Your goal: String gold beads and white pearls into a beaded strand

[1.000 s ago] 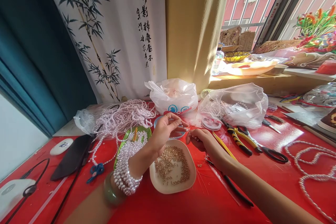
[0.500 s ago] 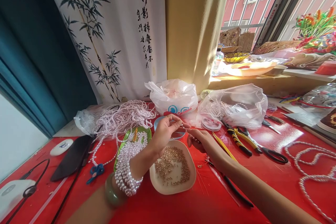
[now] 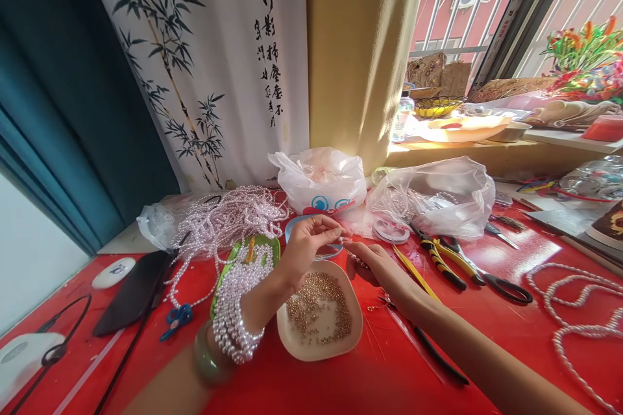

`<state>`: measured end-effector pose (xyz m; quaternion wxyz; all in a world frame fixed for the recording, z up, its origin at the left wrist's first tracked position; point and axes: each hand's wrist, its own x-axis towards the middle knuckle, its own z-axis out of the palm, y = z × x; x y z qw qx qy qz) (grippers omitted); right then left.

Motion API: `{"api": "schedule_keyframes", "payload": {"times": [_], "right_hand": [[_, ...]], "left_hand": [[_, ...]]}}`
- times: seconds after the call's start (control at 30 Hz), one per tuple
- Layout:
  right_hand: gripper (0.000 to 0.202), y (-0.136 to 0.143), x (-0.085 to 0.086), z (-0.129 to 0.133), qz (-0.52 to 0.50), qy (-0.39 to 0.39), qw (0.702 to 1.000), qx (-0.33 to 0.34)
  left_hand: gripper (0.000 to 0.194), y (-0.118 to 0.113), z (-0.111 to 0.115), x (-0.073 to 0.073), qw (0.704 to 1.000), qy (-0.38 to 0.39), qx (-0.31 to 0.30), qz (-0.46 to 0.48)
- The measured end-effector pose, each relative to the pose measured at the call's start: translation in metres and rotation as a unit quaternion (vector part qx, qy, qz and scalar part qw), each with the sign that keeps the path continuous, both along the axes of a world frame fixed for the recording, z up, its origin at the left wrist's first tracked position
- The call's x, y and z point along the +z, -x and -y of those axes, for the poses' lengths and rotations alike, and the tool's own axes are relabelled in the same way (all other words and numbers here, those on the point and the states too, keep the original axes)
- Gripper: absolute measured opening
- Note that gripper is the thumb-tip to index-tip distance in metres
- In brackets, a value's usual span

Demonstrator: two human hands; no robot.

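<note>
My left hand [image 3: 307, 248] pinches a bead strand at thumb and forefinger, above the far rim of a cream bowl [image 3: 287, 340] with small gold beads [image 3: 316, 298]. Facing it, my right hand [image 3: 370, 260] is closed round the rest of the bead strand [image 3: 357, 259], part of which shows under the fingers. The fingertips of both hands nearly meet. Pearl strands and a green bangle [image 3: 208, 356] circle my left wrist. A green tray [image 3: 275, 245] of white pearls [image 3: 246, 272] lies left of the bowl, and a blue dish [image 3: 292, 227] is partly hidden behind my left hand.
Pearl strands [image 3: 233, 207] heap at the back left, beside a white plastic bag [image 3: 321, 175] and a clear bag [image 3: 448, 198]. Yellow-black pliers [image 3: 440, 259], scissors [image 3: 506, 286] and yellow tweezers [image 3: 413, 272] lie right. Small blue scissors [image 3: 178, 319] and a black phone [image 3: 131, 292] lie left.
My right hand has shifted slightly left, bringing its fingertips closer to those of my left hand. Both hands keep hold of the strand.
</note>
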<state>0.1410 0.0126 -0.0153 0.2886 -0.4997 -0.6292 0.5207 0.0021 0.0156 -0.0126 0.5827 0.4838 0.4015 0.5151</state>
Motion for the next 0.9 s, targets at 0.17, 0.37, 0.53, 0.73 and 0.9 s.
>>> {"api": "schedule_keyframes", "payload": {"times": [0.17, 0.37, 0.53, 0.73, 0.9], "right_hand": [[0.05, -0.001, 0.002, 0.001, 0.001, 0.005, 1.0, 0.011], [0.049, -0.004, -0.002, -0.005, -0.036, -0.009, 0.999, -0.007], [0.028, -0.007, 0.001, -0.009, -0.076, -0.113, 0.99, -0.032], [0.017, -0.012, 0.006, -0.009, -0.105, -0.142, 0.984, -0.008], [0.016, -0.019, 0.007, -0.012, -0.194, -0.093, 0.977, -0.007]], "left_hand": [[0.01, 0.001, -0.001, 0.0, 1.0, -0.002, 0.007, -0.01], [0.011, 0.004, -0.004, -0.004, 1.0, 0.014, 0.003, 0.028], [0.013, 0.003, -0.007, -0.01, 0.997, 0.05, -0.03, 0.053], [0.014, -0.005, -0.005, -0.016, 0.995, 0.08, -0.06, 0.023], [0.014, -0.008, -0.002, -0.016, 0.994, 0.07, -0.08, 0.006]]}}
